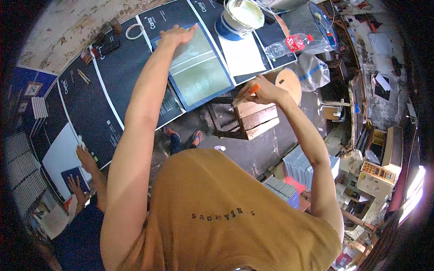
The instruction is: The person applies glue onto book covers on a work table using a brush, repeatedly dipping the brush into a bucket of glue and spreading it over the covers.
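On the black-covered table lies a blue-edged book cover (199, 79) with two shiny grey-green boards and a strip between them. My left hand (180, 35) rests on its far edge, fingers spread. Off the table's near edge, to the right of the cover, my right hand (267, 90) grips a brush (254, 89) with an orange handle, its bristles pointing left. Behind the cover stands a bucket (246, 18) of pale paste, with white sheets (244, 56) in front of it.
A plastic bottle (296, 43) lies at the table's right end. A roll of tape (134, 31) sits at the back. Below my right hand is a wooden stool (257, 119). At left, another person's hands (86, 158) work over a white sheet (61, 153).
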A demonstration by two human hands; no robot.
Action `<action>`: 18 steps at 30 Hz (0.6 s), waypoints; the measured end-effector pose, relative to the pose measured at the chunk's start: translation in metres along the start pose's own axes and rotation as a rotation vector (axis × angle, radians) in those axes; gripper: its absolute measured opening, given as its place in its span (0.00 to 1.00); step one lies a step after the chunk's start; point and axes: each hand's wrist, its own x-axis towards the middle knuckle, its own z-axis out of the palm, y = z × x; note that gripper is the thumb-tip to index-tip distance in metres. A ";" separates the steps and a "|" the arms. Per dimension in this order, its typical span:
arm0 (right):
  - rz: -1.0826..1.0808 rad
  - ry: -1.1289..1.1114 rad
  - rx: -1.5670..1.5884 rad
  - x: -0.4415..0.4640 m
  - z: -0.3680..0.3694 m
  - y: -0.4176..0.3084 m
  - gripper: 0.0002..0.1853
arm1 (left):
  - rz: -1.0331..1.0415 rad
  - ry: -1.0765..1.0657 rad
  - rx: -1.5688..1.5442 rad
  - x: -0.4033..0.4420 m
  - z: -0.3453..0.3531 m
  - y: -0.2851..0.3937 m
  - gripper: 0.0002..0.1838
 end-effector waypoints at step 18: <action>-0.248 0.592 0.152 0.069 0.013 -0.042 0.17 | 0.038 0.018 -0.023 0.062 0.010 -0.007 0.56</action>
